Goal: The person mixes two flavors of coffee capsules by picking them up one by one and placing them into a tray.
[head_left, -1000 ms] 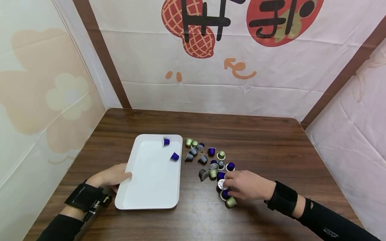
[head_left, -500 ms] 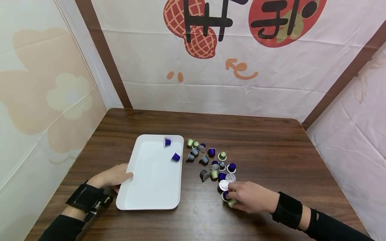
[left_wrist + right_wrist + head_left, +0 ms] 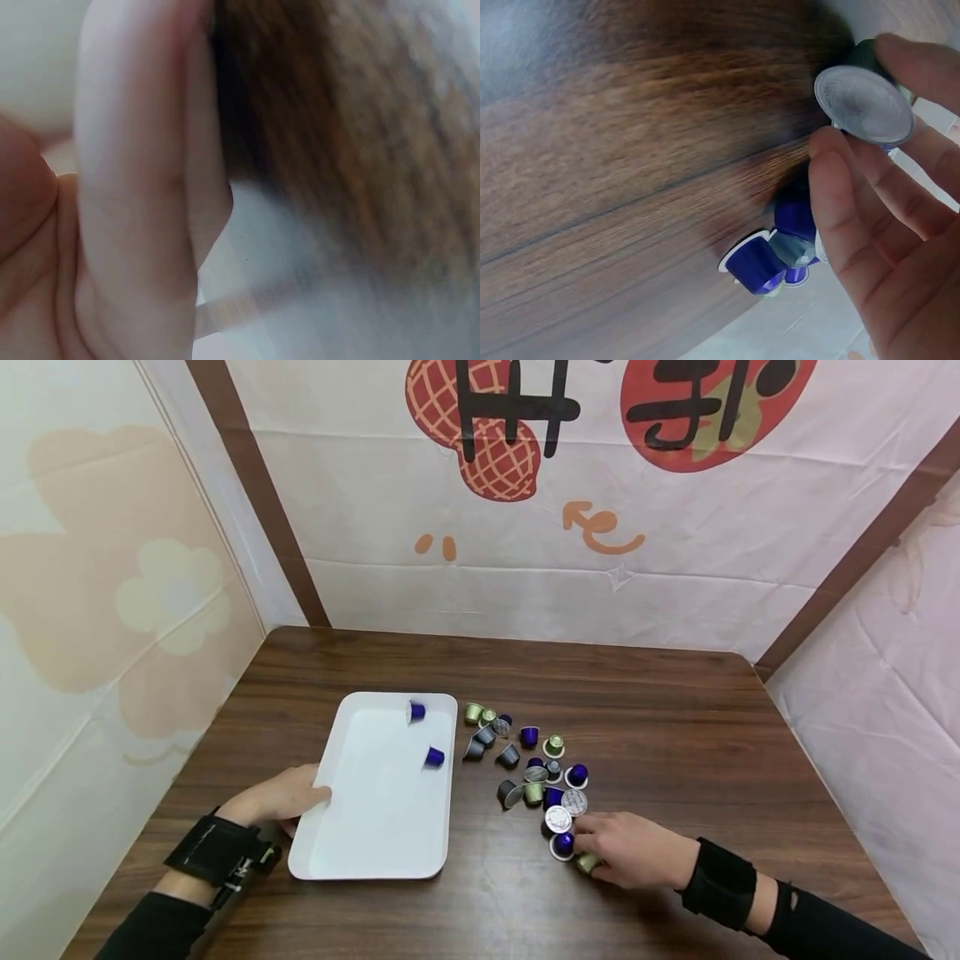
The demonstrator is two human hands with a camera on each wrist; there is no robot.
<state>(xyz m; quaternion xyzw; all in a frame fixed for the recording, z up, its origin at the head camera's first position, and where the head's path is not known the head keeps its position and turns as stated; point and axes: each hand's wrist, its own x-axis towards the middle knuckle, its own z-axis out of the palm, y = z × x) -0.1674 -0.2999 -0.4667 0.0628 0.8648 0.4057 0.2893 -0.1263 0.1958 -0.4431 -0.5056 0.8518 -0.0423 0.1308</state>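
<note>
My left hand (image 3: 288, 795) grips the left rim of a white tray (image 3: 367, 827), thumb over the edge and fingers beneath. Two dark blue coffee capsules (image 3: 434, 757) lie on their sides in the tray's right half. At the near end of the capsule cluster, my right hand (image 3: 633, 850) pinches a green coffee capsule (image 3: 588, 862). The right wrist view shows its silver lid (image 3: 865, 103) between thumb and fingertips. Close beside these fingers are a blue capsule (image 3: 562, 844) standing lid down and a capsule with a white lid (image 3: 558, 819) facing up.
Blue, green and grey capsules lie scattered right of the tray, among them a grey one (image 3: 509, 794), a blue one (image 3: 529, 737) and a green one (image 3: 554, 746). The wooden table (image 3: 675, 718) ends at a printed cloth backdrop (image 3: 360, 527).
My right hand has moved nearer and slightly right, uncovering a silver-lidded capsule, and now pinches the green one, shifted a little right. The lower blue capsule in the tray has turned slightly.
</note>
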